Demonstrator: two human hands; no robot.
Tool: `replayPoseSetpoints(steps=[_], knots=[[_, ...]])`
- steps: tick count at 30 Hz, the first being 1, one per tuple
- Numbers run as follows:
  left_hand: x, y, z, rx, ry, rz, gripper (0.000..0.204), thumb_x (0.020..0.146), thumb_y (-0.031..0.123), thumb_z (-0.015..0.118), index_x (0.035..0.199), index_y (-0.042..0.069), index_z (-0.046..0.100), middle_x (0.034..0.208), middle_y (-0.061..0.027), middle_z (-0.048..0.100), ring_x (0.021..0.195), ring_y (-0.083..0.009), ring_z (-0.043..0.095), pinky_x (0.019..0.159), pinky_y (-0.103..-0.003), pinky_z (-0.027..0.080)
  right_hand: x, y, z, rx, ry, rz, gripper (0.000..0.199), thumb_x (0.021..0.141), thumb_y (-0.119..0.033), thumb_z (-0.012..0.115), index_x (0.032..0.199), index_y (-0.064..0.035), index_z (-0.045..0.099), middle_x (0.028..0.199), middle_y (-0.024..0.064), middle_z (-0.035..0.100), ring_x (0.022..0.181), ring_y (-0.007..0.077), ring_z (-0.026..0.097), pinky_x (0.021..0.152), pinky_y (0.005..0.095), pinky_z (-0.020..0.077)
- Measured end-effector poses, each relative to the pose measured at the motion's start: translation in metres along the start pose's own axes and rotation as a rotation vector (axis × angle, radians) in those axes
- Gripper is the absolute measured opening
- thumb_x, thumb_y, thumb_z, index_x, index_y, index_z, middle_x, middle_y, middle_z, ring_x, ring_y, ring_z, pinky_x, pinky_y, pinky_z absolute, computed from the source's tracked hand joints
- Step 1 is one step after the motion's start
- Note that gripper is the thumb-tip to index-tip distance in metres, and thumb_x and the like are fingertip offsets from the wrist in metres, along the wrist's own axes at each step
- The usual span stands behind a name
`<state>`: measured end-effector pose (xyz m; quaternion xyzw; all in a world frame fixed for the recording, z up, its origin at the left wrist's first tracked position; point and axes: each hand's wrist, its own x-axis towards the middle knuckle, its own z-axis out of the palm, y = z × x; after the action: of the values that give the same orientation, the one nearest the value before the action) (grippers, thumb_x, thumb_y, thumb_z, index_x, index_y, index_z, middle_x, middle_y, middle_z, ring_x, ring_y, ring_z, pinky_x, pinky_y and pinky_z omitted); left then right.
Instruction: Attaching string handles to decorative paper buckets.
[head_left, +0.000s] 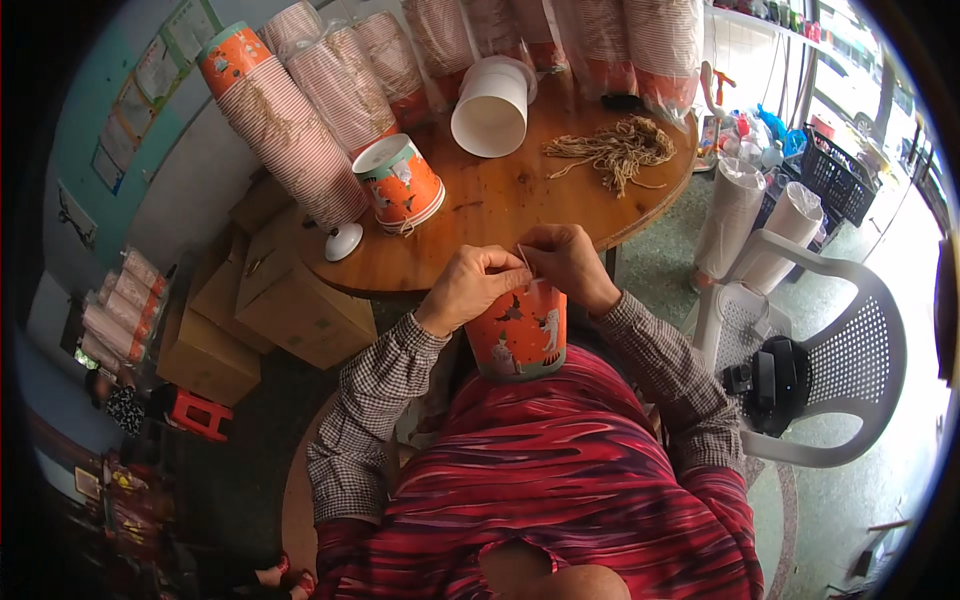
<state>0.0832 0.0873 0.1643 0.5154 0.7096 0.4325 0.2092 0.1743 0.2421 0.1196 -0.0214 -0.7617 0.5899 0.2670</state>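
Note:
An orange paper bucket (517, 335) with printed figures and a dark green band rests on my lap, against my red patterned clothing. My left hand (474, 288) is closed in a pinch at the bucket's far end. Close beside it, my right hand (572, 266) pinches too, its fingertips almost meeting the left ones. A thin pale strand of twine (525, 257) shows between the fingertips; its ends are hidden by the fingers. On the wooden table (500, 205) ahead lies a loose bundle of tan twine (620, 150).
Another orange bucket (404, 190) stands on the table by a long nested stack (290, 130) and a white tub (490, 115) on its side. Bagged stacks (660, 50) line the far edge. Cardboard boxes (300, 290) sit left; a grey plastic chair (850, 340) holds a black bag (775, 385) right.

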Motion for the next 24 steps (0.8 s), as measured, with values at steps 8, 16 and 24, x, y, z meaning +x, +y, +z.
replayPoseSetpoints(steps=[8,16,24], knots=[[-0.005,-0.003,-0.001,-0.151,0.014,-0.031,0.022,0.091,0.02,0.065,0.096,-0.002,0.067,0.087,-0.0004,0.066,0.082,-0.0053,0.058,0.076,-0.02,0.047,-0.001,0.008,-0.028,0.25,-0.122,0.001,0.024,0.086,-0.002,0.059,0.109,0.0029,0.06,0.096,0.0025,0.064,0.087,0.0083,0.06,0.078,0.0246,0.0492],[-0.003,-0.012,-0.003,-0.203,-0.021,-0.051,0.026,0.092,0.022,0.063,0.1,-0.003,0.066,0.092,-0.0019,0.066,0.085,-0.0064,0.06,0.078,-0.02,0.048,-0.014,-0.001,-0.026,0.393,-0.27,-0.061,0.016,0.086,-0.005,0.068,0.101,-0.0012,0.064,0.091,-0.0011,0.063,0.093,0.0079,0.059,0.083,0.0227,0.0482],[-0.005,-0.004,-0.005,-0.176,-0.026,-0.08,0.027,0.092,0.022,0.064,0.101,-0.003,0.066,0.092,-0.0012,0.066,0.086,-0.0059,0.059,0.078,-0.02,0.048,-0.01,-0.001,-0.018,0.064,-0.184,-0.411,0.01,0.082,-0.005,0.07,0.091,-0.0016,0.068,0.084,0.0023,0.064,0.083,0.0097,0.059,0.076,0.0254,0.0482]])
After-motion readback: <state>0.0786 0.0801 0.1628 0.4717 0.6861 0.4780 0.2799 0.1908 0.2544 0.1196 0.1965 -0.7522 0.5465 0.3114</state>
